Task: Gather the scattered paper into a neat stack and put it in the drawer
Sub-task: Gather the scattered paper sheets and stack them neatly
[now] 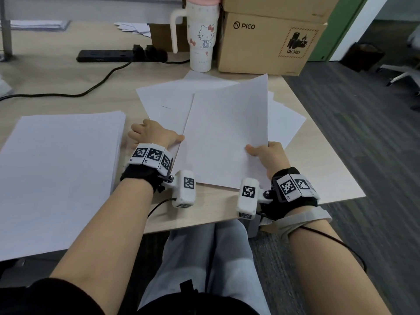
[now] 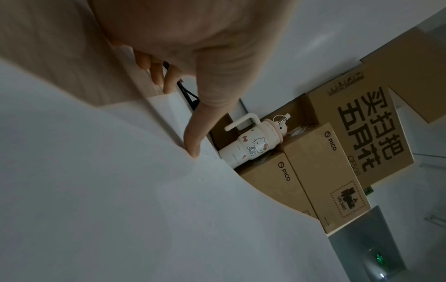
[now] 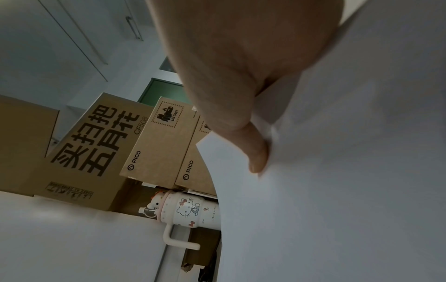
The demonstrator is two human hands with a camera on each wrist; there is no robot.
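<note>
Your right hand (image 1: 270,155) pinches the top sheet (image 1: 227,133) at its near right edge, thumb on the upper face and the other fingers hidden beneath it. From the right wrist view the thumb (image 3: 258,152) presses flat against the white surface. The sheet is tilted, its far edge raised off the tabletop (image 1: 68,83), and it overlaps the scattered sheets (image 1: 166,101) fanned out under it near the tabletop's right edge.

Your left hand (image 1: 152,133) lies at the sheet's left edge, thumb tip touching that edge and the remaining fingers spread loosely over the lower sheets and the wood. In the left wrist view the thumb (image 2: 195,139) meets the paper edge while the fingertips (image 2: 169,82) reach past it; whether that hand truly grips the sheet or only steadies it, you cannot tell from these views.

A thick paper stack (image 1: 59,178) sits squared at the tabletop's near left corner, just beside your left wrist and apart from the loose sheets.

Along the far edge stand a cartoon-cat tumbler (image 1: 201,39) and, touching it on the right, a cardboard box (image 1: 270,42) printed PICO. A black power strip (image 1: 120,55) lies left of the tumbler, its cable (image 1: 91,87) trailing toward the left edge.
</note>
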